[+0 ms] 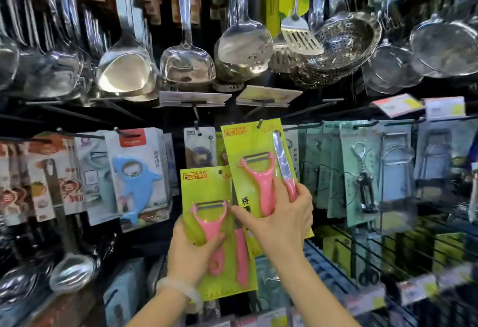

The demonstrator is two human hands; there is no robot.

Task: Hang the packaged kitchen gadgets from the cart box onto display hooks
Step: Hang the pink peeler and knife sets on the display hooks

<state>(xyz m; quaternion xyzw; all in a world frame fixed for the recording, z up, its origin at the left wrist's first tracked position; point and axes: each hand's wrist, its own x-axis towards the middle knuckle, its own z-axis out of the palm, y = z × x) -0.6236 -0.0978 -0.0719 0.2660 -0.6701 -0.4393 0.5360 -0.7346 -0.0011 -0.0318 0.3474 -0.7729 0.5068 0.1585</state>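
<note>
Right hand [282, 212] fingers curl round the lower part of a green pack [254, 171], thumb at its left edge, fingertips on the pink knife handle at 3 o'clock of the pink peeler. The pack's top hole sits at the tip of a hook [260, 122]; cannot tell if it is fully threaded. Left hand [192, 249] grips a second green pack [219, 228], thumb pressed across its pink peeler, fingers behind the card. This pack is at 7 o'clock of the first, partly under it, not on any hook. White bracelet [181, 290] on the left wrist. Blue dolphin opener pack [138, 176] hangs at 9 o'clock. Steel ladles [126, 68] and a strainer [346, 39] hang at 12 o'clock.
</note>
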